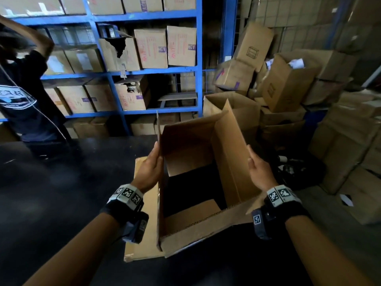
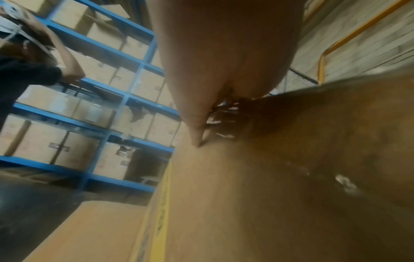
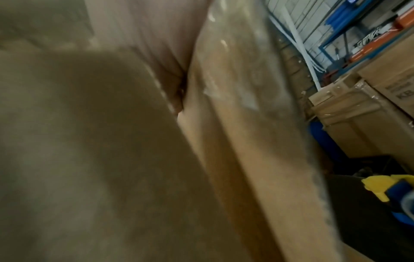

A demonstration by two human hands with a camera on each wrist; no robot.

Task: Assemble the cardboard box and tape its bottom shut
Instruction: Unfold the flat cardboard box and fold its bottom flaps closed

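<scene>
Blue warehouse shelving backs a dark desk where the cardboard box stands opened into a sleeve, left hand gripping its left wall, right hand its right, bottom flaps seemingly unfolded and untaped.

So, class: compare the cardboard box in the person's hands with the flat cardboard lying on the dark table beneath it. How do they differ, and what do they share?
The cardboard box is opened into a rectangular tube; the flat cardboard is still collapsed. The box is held up by the left hand and right hand; the flat cardboard lies on the dark table, untouched. The box's bottom is open, showing the table through it. Both are plain brown corrugated cardboard.
</scene>
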